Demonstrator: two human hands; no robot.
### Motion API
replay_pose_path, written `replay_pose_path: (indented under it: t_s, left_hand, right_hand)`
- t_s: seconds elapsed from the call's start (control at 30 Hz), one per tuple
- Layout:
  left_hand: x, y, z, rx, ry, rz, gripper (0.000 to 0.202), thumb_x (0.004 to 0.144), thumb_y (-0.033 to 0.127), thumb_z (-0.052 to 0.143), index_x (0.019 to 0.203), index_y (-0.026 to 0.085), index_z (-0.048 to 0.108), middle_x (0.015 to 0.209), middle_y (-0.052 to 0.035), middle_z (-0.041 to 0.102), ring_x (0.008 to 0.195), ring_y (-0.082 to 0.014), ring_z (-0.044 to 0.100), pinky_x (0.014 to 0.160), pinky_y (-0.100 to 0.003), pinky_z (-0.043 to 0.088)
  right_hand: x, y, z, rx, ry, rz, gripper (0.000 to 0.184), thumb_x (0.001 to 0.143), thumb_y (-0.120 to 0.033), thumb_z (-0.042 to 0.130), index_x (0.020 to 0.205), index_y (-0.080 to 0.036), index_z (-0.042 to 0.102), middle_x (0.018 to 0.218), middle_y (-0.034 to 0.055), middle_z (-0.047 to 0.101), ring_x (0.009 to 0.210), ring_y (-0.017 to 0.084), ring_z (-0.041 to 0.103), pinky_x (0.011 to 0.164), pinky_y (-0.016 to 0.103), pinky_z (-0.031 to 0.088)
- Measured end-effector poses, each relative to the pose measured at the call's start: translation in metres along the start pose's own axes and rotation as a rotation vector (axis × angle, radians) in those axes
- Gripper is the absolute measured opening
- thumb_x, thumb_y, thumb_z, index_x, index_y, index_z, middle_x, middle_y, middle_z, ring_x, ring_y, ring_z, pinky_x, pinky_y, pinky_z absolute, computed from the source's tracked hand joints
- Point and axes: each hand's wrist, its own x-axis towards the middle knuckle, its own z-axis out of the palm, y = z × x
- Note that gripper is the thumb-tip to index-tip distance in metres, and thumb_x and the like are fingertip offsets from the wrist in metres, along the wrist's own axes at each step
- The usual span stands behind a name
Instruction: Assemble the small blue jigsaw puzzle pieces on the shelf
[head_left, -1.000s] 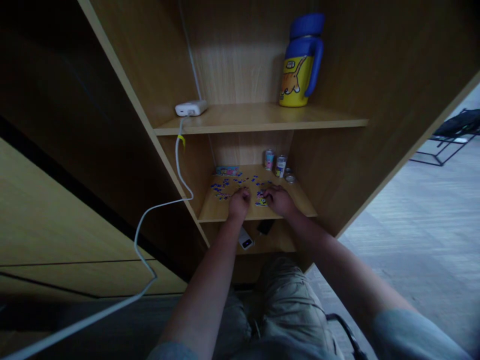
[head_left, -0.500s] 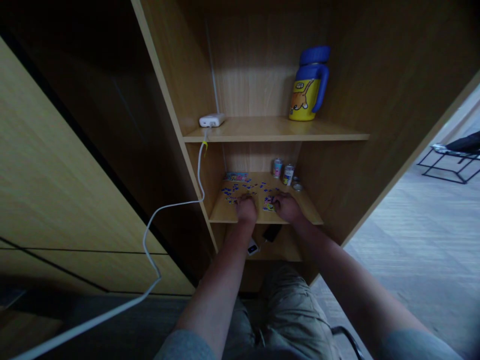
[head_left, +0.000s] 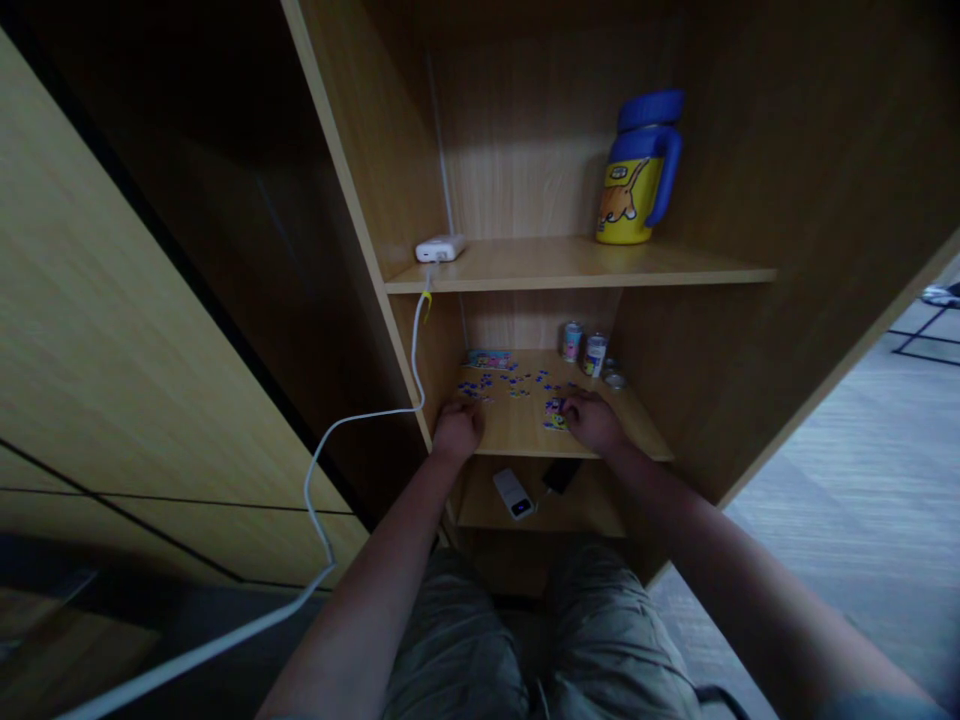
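Several small blue puzzle pieces [head_left: 517,381] lie scattered on a wooden shelf [head_left: 525,432] inside a cabinet. My left hand [head_left: 457,429] rests at the shelf's left front, fingers curled down over loose pieces near the edge. My right hand [head_left: 594,422] sits at the right front, fingers bent and touching a small joined patch of colourful pieces [head_left: 556,416]. What, if anything, either hand pinches is too small to make out. A flat picture card [head_left: 488,358] lies at the back left of the shelf.
Two small cans [head_left: 583,348] and round lids [head_left: 615,378] stand at the shelf's back right. Above, a blue and yellow jug [head_left: 637,172] and a white charger [head_left: 440,248] with a hanging cable [head_left: 352,425]. Below, a power bank [head_left: 513,493] and a dark phone [head_left: 562,475].
My left hand has slid left from the shelf's middle to its left front edge. My right hand stays by the joined pieces. My head has turned left.
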Motion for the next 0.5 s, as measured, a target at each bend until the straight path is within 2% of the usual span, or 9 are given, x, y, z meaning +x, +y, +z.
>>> replay_pose_path:
  t_s: [0.13, 0.23, 0.3, 0.4, 0.5]
  left_hand:
    - [0.002, 0.000, 0.008, 0.001, 0.003, 0.002, 0.042, 0.108, 0.028, 0.053, 0.138, 0.011, 0.078, 0.150, -0.0238, 0.072, 0.139, -0.0366, 0.068, 0.128, -0.052, 0.048]
    - [0.007, -0.001, 0.013, -0.013, -0.044, 0.008, 0.052, 0.110, 0.034, 0.053, 0.156, 0.012, 0.067, 0.167, -0.0221, 0.062, 0.157, -0.0380, 0.056, 0.136, -0.054, 0.040]
    - [0.011, -0.002, 0.013, -0.028, -0.094, 0.015, 0.058, 0.112, 0.040, 0.051, 0.164, 0.015, 0.060, 0.174, -0.0200, 0.055, 0.164, -0.0391, 0.048, 0.139, -0.059, 0.033]
    - [0.015, -0.002, 0.010, -0.037, -0.188, 0.026, 0.063, 0.114, 0.047, 0.046, 0.170, 0.018, 0.054, 0.182, -0.0161, 0.045, 0.171, -0.0416, 0.037, 0.141, -0.067, 0.023]
    - [0.017, -0.001, 0.005, -0.023, -0.276, 0.041, 0.065, 0.115, 0.051, 0.042, 0.171, 0.019, 0.053, 0.185, -0.0124, 0.039, 0.174, -0.0434, 0.030, 0.142, -0.070, 0.017]
  right_hand:
    - [0.001, 0.000, 0.000, -0.011, 0.004, 0.017, 0.022, 0.099, -0.017, 0.060, 0.093, -0.023, 0.080, 0.108, 0.0073, 0.083, 0.107, 0.024, 0.075, 0.106, 0.038, 0.056]
    - [0.004, 0.001, 0.002, 0.001, 0.003, 0.007, 0.022, 0.099, -0.016, 0.061, 0.094, -0.023, 0.081, 0.110, 0.0077, 0.083, 0.110, 0.024, 0.075, 0.108, 0.038, 0.055]
    - [0.005, 0.002, 0.002, 0.007, 0.001, -0.005, 0.023, 0.100, -0.015, 0.060, 0.094, -0.022, 0.081, 0.112, 0.0082, 0.083, 0.113, 0.024, 0.074, 0.111, 0.039, 0.054]
    - [0.006, 0.002, 0.002, -0.006, 0.006, -0.014, 0.024, 0.102, -0.016, 0.059, 0.093, -0.022, 0.080, 0.111, 0.0083, 0.084, 0.114, 0.025, 0.074, 0.112, 0.040, 0.054]
    - [0.006, 0.002, 0.000, -0.025, 0.012, -0.008, 0.023, 0.102, -0.018, 0.060, 0.092, -0.022, 0.080, 0.110, 0.0086, 0.084, 0.113, 0.026, 0.074, 0.109, 0.040, 0.055]
